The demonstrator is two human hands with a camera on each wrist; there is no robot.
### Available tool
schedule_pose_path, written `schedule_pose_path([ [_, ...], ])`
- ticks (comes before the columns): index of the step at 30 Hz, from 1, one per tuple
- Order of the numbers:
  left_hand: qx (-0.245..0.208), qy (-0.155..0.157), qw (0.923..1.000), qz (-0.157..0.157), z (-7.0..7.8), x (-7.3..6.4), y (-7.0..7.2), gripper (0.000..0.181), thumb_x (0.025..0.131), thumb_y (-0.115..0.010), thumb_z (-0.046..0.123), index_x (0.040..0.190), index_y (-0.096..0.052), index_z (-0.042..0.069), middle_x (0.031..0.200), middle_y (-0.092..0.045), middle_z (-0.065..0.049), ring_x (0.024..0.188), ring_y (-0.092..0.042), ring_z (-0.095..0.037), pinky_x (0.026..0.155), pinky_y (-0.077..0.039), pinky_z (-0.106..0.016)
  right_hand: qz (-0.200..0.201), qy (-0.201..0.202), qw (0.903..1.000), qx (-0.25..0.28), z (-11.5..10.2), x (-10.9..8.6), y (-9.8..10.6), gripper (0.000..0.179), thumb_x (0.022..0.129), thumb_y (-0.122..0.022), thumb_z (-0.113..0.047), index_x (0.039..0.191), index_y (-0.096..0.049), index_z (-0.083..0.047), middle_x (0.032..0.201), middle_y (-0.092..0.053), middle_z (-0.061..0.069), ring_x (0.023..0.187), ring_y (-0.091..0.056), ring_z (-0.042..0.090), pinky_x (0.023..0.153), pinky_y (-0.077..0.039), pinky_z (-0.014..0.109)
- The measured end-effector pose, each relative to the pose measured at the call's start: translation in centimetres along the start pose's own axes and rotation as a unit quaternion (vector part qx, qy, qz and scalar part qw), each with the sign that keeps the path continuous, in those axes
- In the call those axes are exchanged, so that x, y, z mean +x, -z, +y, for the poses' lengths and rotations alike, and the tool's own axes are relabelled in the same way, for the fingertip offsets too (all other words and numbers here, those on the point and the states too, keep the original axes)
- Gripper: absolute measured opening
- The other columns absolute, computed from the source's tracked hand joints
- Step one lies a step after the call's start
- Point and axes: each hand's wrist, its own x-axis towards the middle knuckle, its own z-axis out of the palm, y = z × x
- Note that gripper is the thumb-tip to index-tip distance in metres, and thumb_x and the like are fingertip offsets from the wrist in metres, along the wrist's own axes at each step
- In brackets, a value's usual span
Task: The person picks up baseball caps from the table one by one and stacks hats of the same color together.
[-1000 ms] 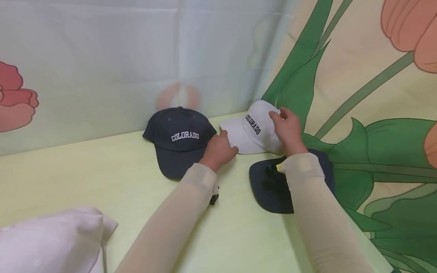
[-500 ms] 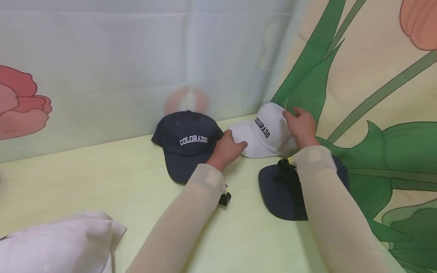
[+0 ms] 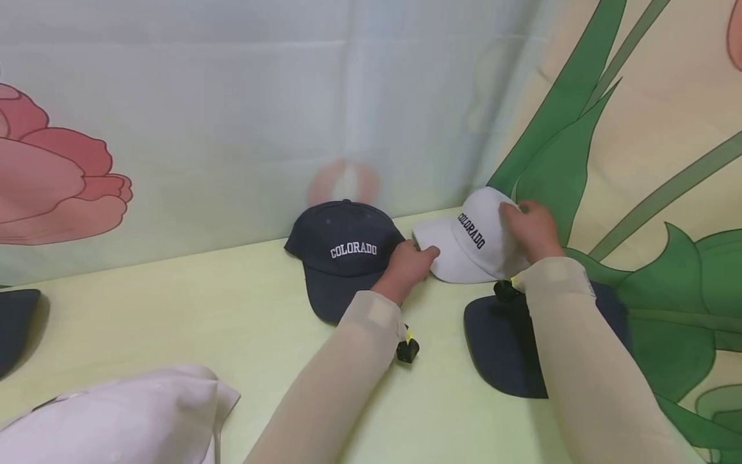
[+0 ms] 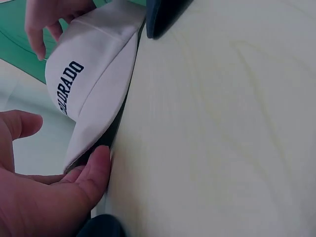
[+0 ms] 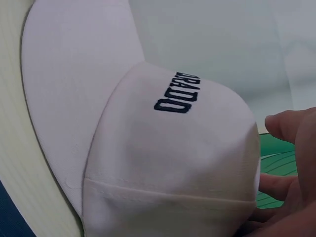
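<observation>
A white baseball cap (image 3: 489, 229) with dark COLORADO lettering sits in the back corner, its brim pointing left. At the brim's front edge is my left hand (image 3: 408, 267). The left wrist view shows its fingertips (image 4: 101, 160) tucked under the brim, while the thumb (image 4: 29, 123) stands apart from it. My right hand (image 3: 534, 229) is at the back of the crown. In the right wrist view its fingers (image 5: 276, 186) lie along the crown's back, with the thumb spread away. Left of the white cap stands a navy COLORADO cap (image 3: 342, 287), partly behind my left hand.
A second navy cap (image 3: 498, 348) lies below my right forearm, which hides part of it. At the lower left is a pale cap (image 3: 133, 415), cut by the frame. A dark brim (image 3: 17, 322) shows at the left edge. Printed cloth walls (image 3: 232, 129) meet behind the table.
The head view has turned left, so everything shifts right and somewhat down, and a dark brim enters at the left. Both hands stay at the white cap, which keeps nearly the same pose.
</observation>
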Motion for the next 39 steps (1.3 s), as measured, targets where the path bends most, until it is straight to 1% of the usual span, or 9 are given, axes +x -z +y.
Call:
schedule_pose_path([
  [3, -0.030, 0.006, 0.9995, -0.009, 0.1, -0.3, -0.2, 0.054, 0.090, -0.058, 0.029, 0.133, -0.051, -0.003, 0.094, -0.059, -0.009, 0.073, -0.056, -0.016, 0.073, -0.044, -0.025, -0.012, -0.011, 0.9997, 0.015, 0.2, 0.1, -0.2, 0.080, 0.094, -0.040, -0.058, 0.155, -0.018, -0.010, 0.158, -0.023, 0.019, 0.140, -0.032, 0.040, 0.111, -0.032, 0.059],
  [6, -0.056, 0.010, 0.9984, -0.006, 0.1, -0.4, -0.3, 0.053, 0.091, -0.058, 0.027, 0.134, -0.050, -0.002, 0.095, -0.061, -0.011, 0.073, -0.057, -0.016, 0.071, -0.044, -0.024, -0.002, -0.007, 0.9996, 0.027, 0.1, 0.1, -0.4, 0.079, 0.094, -0.039, -0.057, 0.155, -0.018, -0.010, 0.158, -0.023, 0.021, 0.140, -0.031, 0.040, 0.112, -0.031, 0.058],
  [12, -0.123, 0.026, 0.9921, -0.004, -0.5, -0.6, -0.2, 0.040, 0.093, -0.056, 0.022, 0.123, -0.053, -0.004, 0.101, -0.060, -0.013, 0.080, -0.068, -0.024, 0.078, -0.056, -0.030, 0.039, -0.002, 0.9986, 0.036, -0.1, 0.0, -0.5, 0.077, 0.096, -0.039, -0.052, 0.155, -0.016, -0.010, 0.159, -0.021, 0.020, 0.144, -0.026, 0.039, 0.113, -0.029, 0.058],
  [16, -0.179, 0.024, 0.9834, -0.012, -1.0, -0.8, -0.2, 0.024, 0.093, -0.056, 0.016, 0.106, -0.055, -0.003, 0.087, -0.062, -0.011, 0.070, -0.070, -0.021, 0.076, -0.059, -0.036, 0.054, -0.006, 0.9977, 0.040, -0.2, 0.0, -0.8, 0.072, 0.096, -0.038, -0.044, 0.155, -0.016, -0.009, 0.159, -0.021, 0.019, 0.144, -0.025, 0.037, 0.115, -0.028, 0.055],
  [19, -0.236, 0.017, 0.9714, -0.023, -1.2, -0.7, -0.2, 0.016, 0.093, -0.055, 0.013, 0.094, -0.055, -0.002, 0.074, -0.063, -0.011, 0.060, -0.067, -0.017, 0.071, -0.060, -0.038, 0.072, 0.003, 0.9963, 0.046, -0.5, 0.1, -0.8, 0.069, 0.095, -0.038, -0.036, 0.155, -0.019, -0.008, 0.159, -0.023, 0.019, 0.144, -0.027, 0.035, 0.116, -0.028, 0.050],
  [23, -0.294, 0.015, 0.9551, -0.034, -1.1, -0.4, 0.3, 0.018, 0.097, -0.053, 0.015, 0.087, -0.056, 0.000, 0.067, -0.063, -0.011, 0.055, -0.065, -0.016, 0.067, -0.060, -0.037, 0.093, 0.024, 0.9932, 0.065, -1.4, 0.2, -0.7, 0.064, 0.094, -0.039, -0.032, 0.153, -0.027, -0.010, 0.157, -0.029, 0.015, 0.142, -0.031, 0.031, 0.115, -0.030, 0.048],
  [27, -0.320, 0.009, 0.9468, -0.034, -0.8, -0.3, 1.0, 0.022, 0.099, -0.054, 0.017, 0.081, -0.054, 0.004, 0.066, -0.063, -0.010, 0.054, -0.065, -0.017, 0.064, -0.060, -0.036, 0.106, 0.037, 0.9893, 0.092, -2.6, 0.0, -0.7, 0.061, 0.094, -0.039, -0.031, 0.152, -0.031, -0.016, 0.158, -0.029, 0.008, 0.143, -0.029, 0.025, 0.116, -0.029, 0.047],
  [33, -0.343, -0.011, 0.9389, -0.019, -0.6, -0.1, 1.9, 0.020, 0.097, -0.058, 0.015, 0.080, -0.054, 0.004, 0.066, -0.062, -0.010, 0.056, -0.065, -0.017, 0.065, -0.060, -0.038, 0.120, 0.053, 0.9842, 0.119, -4.0, 0.2, -0.8, 0.056, 0.094, -0.039, -0.032, 0.148, -0.041, -0.018, 0.156, -0.035, 0.003, 0.144, -0.030, 0.020, 0.116, -0.031, 0.044],
  [39, -0.367, -0.034, 0.9294, -0.011, -0.7, 0.4, 2.7, 0.014, 0.096, -0.060, 0.014, 0.091, -0.055, 0.002, 0.068, -0.060, -0.010, 0.057, -0.065, -0.019, 0.067, -0.060, -0.041, 0.146, 0.067, 0.9762, 0.146, -5.2, 0.9, -0.8, 0.052, 0.094, -0.041, -0.042, 0.139, -0.053, -0.019, 0.149, -0.045, 0.002, 0.137, -0.038, 0.017, 0.112, -0.035, 0.041],
])
